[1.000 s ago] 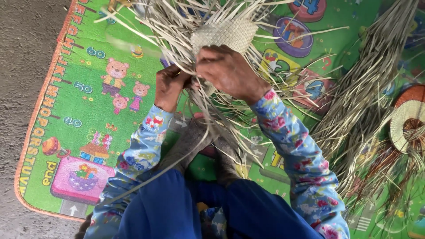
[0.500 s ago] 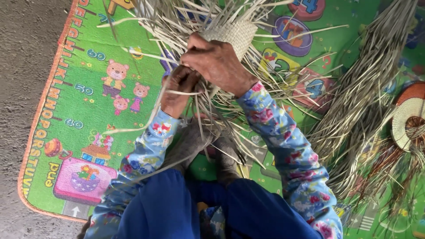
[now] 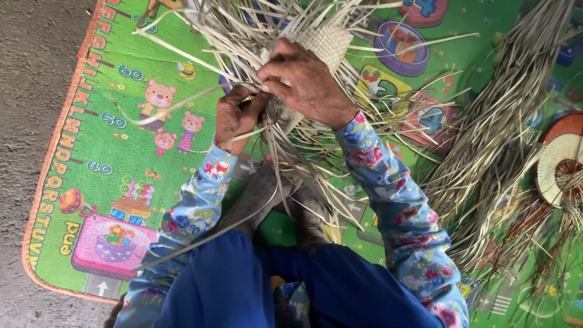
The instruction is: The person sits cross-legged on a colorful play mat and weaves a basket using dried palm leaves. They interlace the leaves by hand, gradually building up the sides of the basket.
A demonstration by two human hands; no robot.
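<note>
Pale woven straw piece with long loose strands (image 3: 325, 42) sits at top centre on the green cartoon play mat (image 3: 115, 140), just beyond both hands; right hand (image 3: 306, 82) nearer, fingers pinched on strands at its lower edge; left hand (image 3: 234, 118) closed on strands running down toward the lap; dry straw bundle (image 3: 504, 140) lies right.

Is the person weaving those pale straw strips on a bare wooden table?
No, the pale straw strips lie over a green cartoon-printed play mat on the ground.
</note>
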